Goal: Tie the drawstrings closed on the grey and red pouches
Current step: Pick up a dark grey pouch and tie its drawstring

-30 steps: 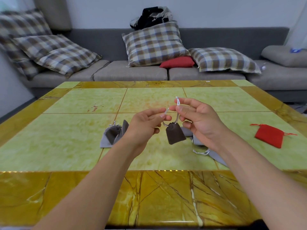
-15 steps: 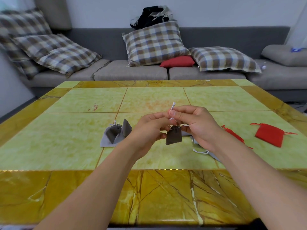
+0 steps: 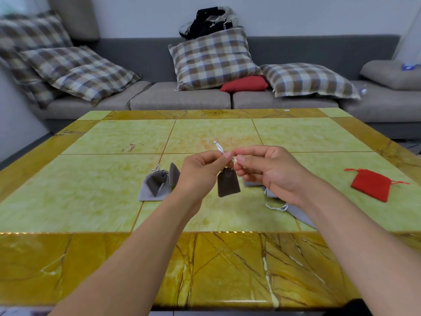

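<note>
A small dark grey pouch [image 3: 228,183] hangs above the table by its white drawstring [image 3: 219,147]. My left hand [image 3: 200,173] pinches the string from the left and my right hand [image 3: 271,171] pinches it from the right, fingertips almost meeting over the pouch. A pile of grey pouches [image 3: 159,181] lies on the table left of my left hand. More light grey pouches [image 3: 296,212] lie under my right wrist, partly hidden. One red pouch [image 3: 371,184] lies flat at the right.
The green and amber tiled table [image 3: 114,179] stretches ahead, its near edge close to me. Behind it stands a grey sofa [image 3: 182,99] with checked cushions [image 3: 214,58], a red cushion [image 3: 245,84] and a dark bag [image 3: 208,20] on the backrest.
The hands have drawn closer together around the drawstring. The loop above the pouch has shrunk and the pouch has come up near my fingers. A red cord seen by my right wrist is hidden now.
</note>
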